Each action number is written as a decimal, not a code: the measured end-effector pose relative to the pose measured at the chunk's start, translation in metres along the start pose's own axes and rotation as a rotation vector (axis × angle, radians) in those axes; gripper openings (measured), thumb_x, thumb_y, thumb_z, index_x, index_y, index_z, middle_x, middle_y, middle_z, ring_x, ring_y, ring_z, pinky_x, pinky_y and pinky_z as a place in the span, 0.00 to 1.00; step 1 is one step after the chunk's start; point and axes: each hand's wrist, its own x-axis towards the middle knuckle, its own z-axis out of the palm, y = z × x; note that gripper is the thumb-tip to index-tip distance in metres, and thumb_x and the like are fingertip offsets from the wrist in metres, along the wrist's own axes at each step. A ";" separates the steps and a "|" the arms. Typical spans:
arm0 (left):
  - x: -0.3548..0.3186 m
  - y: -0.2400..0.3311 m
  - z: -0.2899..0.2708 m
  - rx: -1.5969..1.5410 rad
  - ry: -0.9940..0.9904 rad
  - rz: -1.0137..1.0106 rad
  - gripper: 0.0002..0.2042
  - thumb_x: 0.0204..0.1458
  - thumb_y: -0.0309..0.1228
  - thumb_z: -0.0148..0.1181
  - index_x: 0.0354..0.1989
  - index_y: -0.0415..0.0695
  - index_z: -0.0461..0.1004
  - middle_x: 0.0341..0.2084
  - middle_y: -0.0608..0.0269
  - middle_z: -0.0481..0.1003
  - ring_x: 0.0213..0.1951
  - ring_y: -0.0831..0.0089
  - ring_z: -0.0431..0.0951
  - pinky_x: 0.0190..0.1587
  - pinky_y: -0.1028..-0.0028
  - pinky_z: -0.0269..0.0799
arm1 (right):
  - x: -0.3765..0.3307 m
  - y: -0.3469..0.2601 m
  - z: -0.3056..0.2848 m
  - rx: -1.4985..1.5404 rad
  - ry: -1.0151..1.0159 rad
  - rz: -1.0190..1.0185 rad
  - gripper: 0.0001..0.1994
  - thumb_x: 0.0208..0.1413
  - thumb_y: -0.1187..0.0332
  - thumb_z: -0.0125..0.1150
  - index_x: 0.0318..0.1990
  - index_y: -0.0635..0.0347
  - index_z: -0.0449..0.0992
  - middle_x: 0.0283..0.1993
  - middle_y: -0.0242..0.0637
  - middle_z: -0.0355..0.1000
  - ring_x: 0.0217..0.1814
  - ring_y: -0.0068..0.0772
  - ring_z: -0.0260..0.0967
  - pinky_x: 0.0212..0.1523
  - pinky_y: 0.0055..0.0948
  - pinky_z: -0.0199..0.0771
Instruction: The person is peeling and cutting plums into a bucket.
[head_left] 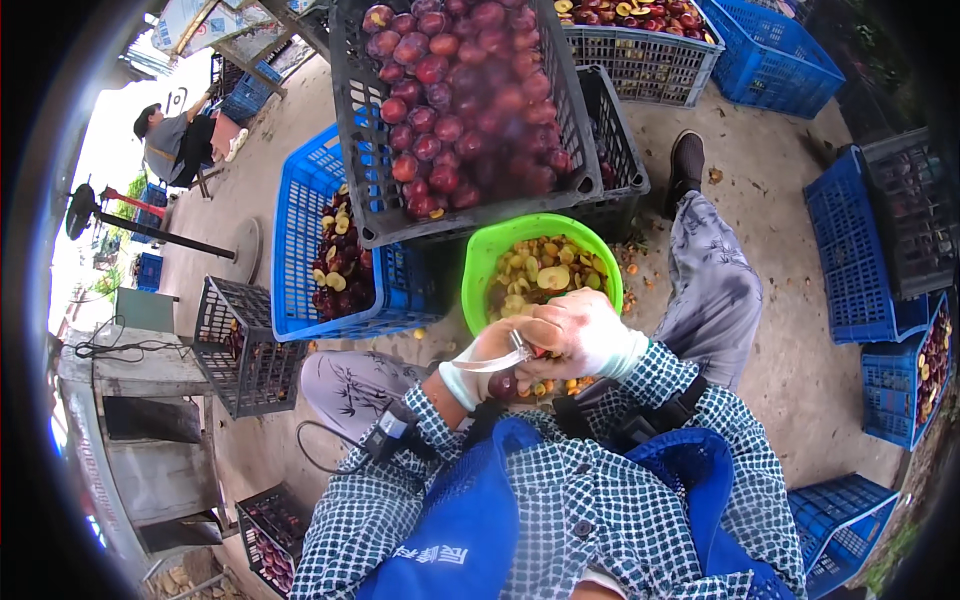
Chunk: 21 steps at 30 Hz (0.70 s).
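Near the middle of the frame, the left hand [490,362] grips a dark plum [503,384], mostly hidden. The right hand [585,335] looks closed; its hold is unclear.

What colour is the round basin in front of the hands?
Bright green; the basin shows best in the head view, holding yellowish fruit pieces.

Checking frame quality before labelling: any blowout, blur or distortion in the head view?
Head view: strong fisheye, black vignette at the rim, crate edges bending. Upper left sky is blown out white. Soft daylight, no hard shadows. The dark crate of plums looks smeared at its lower right. The left hand and right hand over the green basin are fairly sharp; the blade is small and hard to read.
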 end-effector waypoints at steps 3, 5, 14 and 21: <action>0.005 0.003 -0.013 -0.265 -0.145 -0.045 0.28 0.79 0.60 0.42 0.61 0.47 0.75 0.33 0.64 0.79 0.21 0.71 0.79 0.19 0.72 0.75 | -0.014 -0.001 0.015 0.790 0.247 0.493 0.21 0.64 0.60 0.74 0.59 0.57 0.80 0.45 0.32 0.82 0.39 0.32 0.82 0.42 0.35 0.84; 0.011 0.011 -0.018 -0.341 -0.197 -0.049 0.31 0.79 0.61 0.41 0.65 0.45 0.74 0.36 0.60 0.82 0.24 0.68 0.83 0.21 0.72 0.79 | -0.025 0.012 0.010 1.286 0.406 0.735 0.23 0.71 0.61 0.64 0.68 0.61 0.73 0.55 0.35 0.80 0.49 0.30 0.81 0.53 0.34 0.83; 0.016 0.011 -0.015 -0.194 -0.144 0.015 0.40 0.74 0.71 0.36 0.68 0.45 0.74 0.36 0.57 0.82 0.26 0.64 0.82 0.21 0.70 0.76 | -0.031 0.024 0.012 1.241 0.256 0.813 0.27 0.73 0.56 0.60 0.72 0.60 0.72 0.56 0.41 0.83 0.54 0.39 0.83 0.58 0.37 0.83; -0.022 0.043 -0.005 0.224 0.220 0.135 0.29 0.74 0.59 0.52 0.59 0.43 0.80 0.35 0.59 0.82 0.22 0.73 0.78 0.20 0.73 0.72 | -0.023 0.010 0.006 0.311 0.070 0.752 0.35 0.60 0.47 0.79 0.68 0.58 0.79 0.43 0.49 0.86 0.45 0.45 0.86 0.51 0.39 0.85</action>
